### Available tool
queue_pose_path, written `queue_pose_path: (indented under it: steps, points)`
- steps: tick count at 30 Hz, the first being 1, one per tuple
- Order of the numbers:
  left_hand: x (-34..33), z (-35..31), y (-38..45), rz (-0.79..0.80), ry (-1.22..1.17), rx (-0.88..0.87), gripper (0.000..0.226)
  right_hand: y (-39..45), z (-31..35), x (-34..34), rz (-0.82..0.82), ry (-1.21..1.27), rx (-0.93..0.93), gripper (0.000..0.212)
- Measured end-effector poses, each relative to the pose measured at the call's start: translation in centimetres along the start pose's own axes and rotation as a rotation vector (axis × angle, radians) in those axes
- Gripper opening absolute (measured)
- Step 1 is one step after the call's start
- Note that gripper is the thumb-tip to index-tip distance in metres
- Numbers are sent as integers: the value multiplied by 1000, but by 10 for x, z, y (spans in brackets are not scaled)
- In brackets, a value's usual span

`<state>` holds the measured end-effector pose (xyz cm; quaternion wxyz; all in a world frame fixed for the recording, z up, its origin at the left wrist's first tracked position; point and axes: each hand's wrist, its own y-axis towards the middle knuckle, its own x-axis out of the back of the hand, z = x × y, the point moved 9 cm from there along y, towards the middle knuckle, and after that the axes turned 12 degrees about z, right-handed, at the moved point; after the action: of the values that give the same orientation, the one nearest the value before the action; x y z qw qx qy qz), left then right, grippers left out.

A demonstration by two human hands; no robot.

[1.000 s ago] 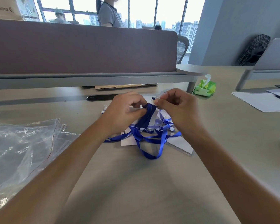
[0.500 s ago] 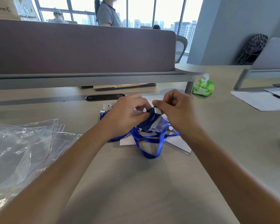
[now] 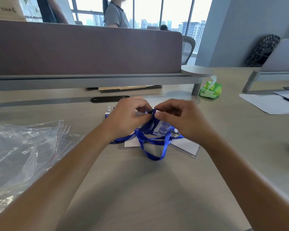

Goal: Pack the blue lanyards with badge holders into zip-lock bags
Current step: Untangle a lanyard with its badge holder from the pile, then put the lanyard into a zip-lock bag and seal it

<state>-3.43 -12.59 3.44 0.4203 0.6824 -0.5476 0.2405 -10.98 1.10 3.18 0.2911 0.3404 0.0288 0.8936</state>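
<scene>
Blue lanyards (image 3: 154, 142) lie tangled in the middle of the desk over clear badge holders with white cards (image 3: 185, 145). My left hand (image 3: 127, 118) and my right hand (image 3: 178, 119) meet above the pile. Both pinch a bunched fold of one blue lanyard between thumb and fingers. A clear badge holder (image 3: 160, 129) hangs just under that fold. A stack of clear zip-lock bags (image 3: 23, 147) with a red seal line lies at the left. A lanyard clip (image 3: 108, 112) shows left of my left hand.
A purple divider panel (image 3: 83, 47) on a grey rail crosses the desk behind the pile. A green tissue pack (image 3: 210, 89) sits at the right, white papers (image 3: 270, 102) farther right. Flat cardboard (image 3: 123, 88) lies under the rail. A person stands beyond the divider.
Both hands stayed together over the pile, gathering the lanyard into a tighter fold; the badge holder hangs lower beneath them.
</scene>
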Motion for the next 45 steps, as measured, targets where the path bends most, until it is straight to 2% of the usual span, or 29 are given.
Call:
queue_pose_path:
  steps: [5, 10, 14, 21, 25, 29, 32, 36, 41, 45]
  points:
    - [5, -7, -20, -6, 63, 1, 4, 2, 15, -12, 130, -199, 29, 13]
    - [16, -3, -67, -68, -46, 96, 11, -3, 43, -44, 222, -342, 189, 20]
    - [25, -5, -107, -124, -23, 163, 17, -6, 56, -78, 323, -409, 247, 23]
    - [41, -6, -164, -209, 64, 301, 7, -17, 75, -112, 399, -164, 318, 18]
    - [51, -6, -190, -333, 26, 373, 10, -14, 85, -133, 420, -179, 333, 15]
    - [58, 5, -211, -373, 12, 426, 12, -5, 90, -159, 436, -205, 337, 14]
    - [65, 23, -233, -411, 34, 463, 28, 3, 93, -176, 404, -262, 336, 15]
    - [77, 58, -272, -477, 94, 612, 56, 18, 99, -189, 278, -270, 287, 16]
    - [90, 97, -296, -427, 247, 767, 50, 40, 101, -199, 134, -222, 166, 5]
    - [100, 113, -288, -430, 279, 828, 49, 44, 93, -200, 28, -156, 88, 6]
